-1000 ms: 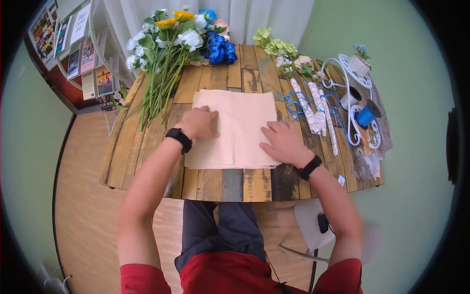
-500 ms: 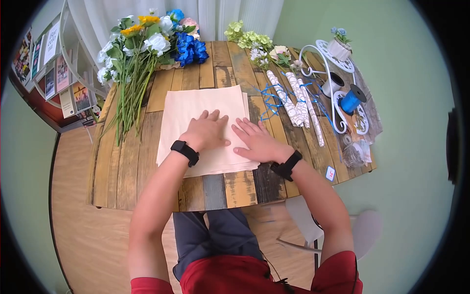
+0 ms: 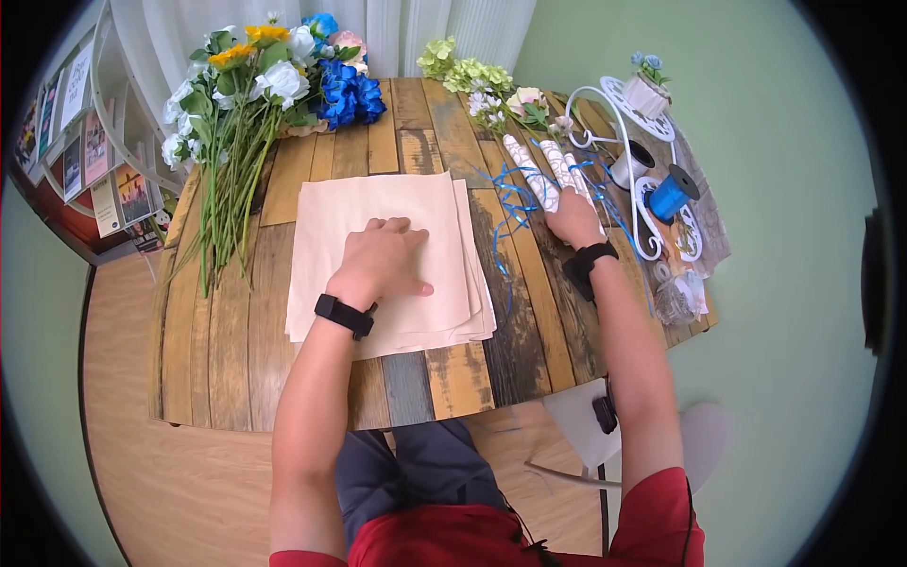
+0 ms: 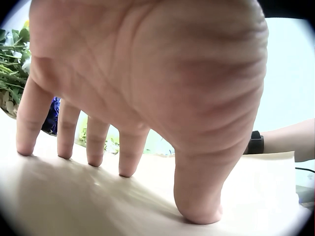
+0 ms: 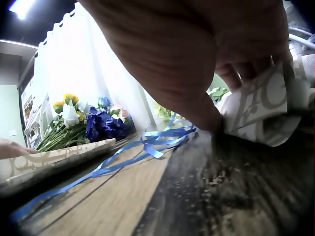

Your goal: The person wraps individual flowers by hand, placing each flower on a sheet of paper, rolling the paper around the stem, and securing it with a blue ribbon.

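Note:
A stack of pale peach paper sheets (image 3: 321, 231) lies on the wooden table, its edges slightly out of line. My left hand (image 3: 380, 260) rests on the top sheet with fingers spread. In the left wrist view its straight fingertips (image 4: 127, 169) and thumb press on the paper while the palm arches above. To the right, my right hand (image 3: 574, 219) grips a white patterned paper roll (image 5: 256, 108) close to the tabletop, thumb on the near side and fingers curled over the far side. The hand covers the near ends of the patterned rolls (image 3: 534, 175) in the head view.
Curly blue ribbon (image 3: 510, 203) trails left of the rolls. A long-stemmed bunch of artificial flowers (image 3: 283, 85) lies at the back left, with green blooms (image 3: 477, 76) at the back. At right stand a white scrolled metal stand (image 3: 635, 161) and a blue ribbon spool (image 3: 673, 194).
My right hand has left the paper stack, moved right and taken hold of a patterned roll. The left hand stays on the sheets. The head view has shifted so the table appears further left.

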Demonstrator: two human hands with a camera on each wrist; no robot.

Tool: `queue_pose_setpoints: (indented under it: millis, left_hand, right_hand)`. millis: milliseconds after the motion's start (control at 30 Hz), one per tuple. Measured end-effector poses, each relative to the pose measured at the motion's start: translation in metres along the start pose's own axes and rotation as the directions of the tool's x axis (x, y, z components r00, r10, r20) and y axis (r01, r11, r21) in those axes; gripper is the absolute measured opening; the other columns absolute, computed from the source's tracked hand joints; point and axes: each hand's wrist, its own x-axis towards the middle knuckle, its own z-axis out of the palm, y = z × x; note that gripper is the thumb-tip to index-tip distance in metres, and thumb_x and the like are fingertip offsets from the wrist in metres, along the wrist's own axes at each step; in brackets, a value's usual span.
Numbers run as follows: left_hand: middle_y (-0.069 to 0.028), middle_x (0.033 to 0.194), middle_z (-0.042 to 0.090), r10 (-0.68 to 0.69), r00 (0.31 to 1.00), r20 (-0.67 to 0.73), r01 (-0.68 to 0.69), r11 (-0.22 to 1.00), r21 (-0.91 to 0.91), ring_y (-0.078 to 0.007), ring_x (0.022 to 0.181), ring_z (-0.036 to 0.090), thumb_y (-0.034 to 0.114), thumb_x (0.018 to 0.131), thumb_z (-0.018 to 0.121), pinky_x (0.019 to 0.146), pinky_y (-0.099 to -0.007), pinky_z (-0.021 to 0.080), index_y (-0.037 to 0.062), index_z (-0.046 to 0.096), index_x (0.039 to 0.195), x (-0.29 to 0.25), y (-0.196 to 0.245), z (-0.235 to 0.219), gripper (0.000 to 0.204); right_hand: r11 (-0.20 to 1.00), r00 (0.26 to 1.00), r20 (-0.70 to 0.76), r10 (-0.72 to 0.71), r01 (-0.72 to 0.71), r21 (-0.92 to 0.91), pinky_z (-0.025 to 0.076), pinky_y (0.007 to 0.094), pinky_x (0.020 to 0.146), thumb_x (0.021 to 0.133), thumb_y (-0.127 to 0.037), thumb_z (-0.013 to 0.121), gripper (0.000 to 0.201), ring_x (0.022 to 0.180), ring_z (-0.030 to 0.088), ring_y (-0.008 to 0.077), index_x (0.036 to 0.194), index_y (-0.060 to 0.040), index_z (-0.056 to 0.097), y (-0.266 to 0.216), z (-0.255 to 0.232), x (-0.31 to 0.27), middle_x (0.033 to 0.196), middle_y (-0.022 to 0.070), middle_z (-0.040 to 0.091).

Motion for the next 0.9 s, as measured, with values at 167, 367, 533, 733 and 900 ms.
queue_pose_setpoints:
  millis: [167,367,533,733,900]
  left_hand:
    - [-0.0058,0.141,0.051,-0.001,0.999,-0.035,0.000,0.999,-0.034,-0.0294,0.130,0.047,0.047,0.064,0.082,0.101,-0.0421,0.045,0.0216,0.057,0.134,-0.002,-0.003,0.006,0.078]
    - [-0.0072,0.139,0.053,0.007,0.996,-0.094,-0.012,0.998,-0.054,-0.0311,0.131,0.047,0.045,0.067,0.081,0.100,-0.0420,0.046,0.0214,0.059,0.133,-0.006,-0.005,0.010,0.074]
    - [-0.0079,0.127,0.060,-0.062,0.985,-0.161,0.012,0.956,-0.294,-0.0266,0.118,0.056,0.043,0.081,0.071,0.094,-0.0378,0.048,0.0141,0.059,0.131,0.003,-0.015,0.005,0.059]
    - [-0.0016,0.092,0.064,0.038,0.979,-0.202,-0.205,0.140,-0.969,-0.0088,0.078,0.056,0.036,0.099,0.056,0.073,-0.0257,0.048,0.0033,0.063,0.104,-0.001,-0.007,-0.006,0.034]
    - [0.0009,0.087,0.063,0.034,0.993,-0.116,-0.117,0.040,-0.992,-0.0061,0.070,0.055,0.032,0.101,0.054,0.066,-0.0211,0.046,0.0061,0.060,0.102,0.001,-0.003,0.000,0.027]
  right_hand:
    - [0.988,0.993,-0.068,0.092,-0.083,0.134,0.051,0.0504,0.084,0.079,-0.012,0.062,0.032,0.096,0.064,0.0458,0.105,0.0046,0.057,0.014,0.000,0.024,0.100,0.0321,0.065]
    - [0.992,0.913,-0.407,0.026,0.027,0.124,0.048,0.0554,0.074,0.092,-0.014,0.055,0.022,0.084,0.063,0.0483,0.102,0.0052,0.048,-0.011,-0.043,0.010,0.086,0.0288,0.065]
    - [0.666,0.963,-0.262,-0.065,0.237,0.707,0.048,0.0393,0.069,0.099,-0.023,0.053,0.024,0.077,0.061,0.0269,0.106,0.0007,0.051,-0.067,-0.050,-0.030,0.090,0.0166,0.063]
    - [0.204,0.878,0.300,-0.373,-0.238,0.950,0.046,0.0253,0.065,0.102,-0.020,0.049,0.021,0.077,0.053,0.0076,0.115,-0.0044,0.051,-0.145,-0.050,-0.114,0.093,0.0032,0.059]
    - [0.063,0.851,0.247,-0.463,-0.247,0.967,0.045,0.0239,0.061,0.102,-0.020,0.048,0.022,0.077,0.055,0.0070,0.113,-0.0014,0.053,-0.160,-0.060,-0.135,0.093,0.0021,0.059]
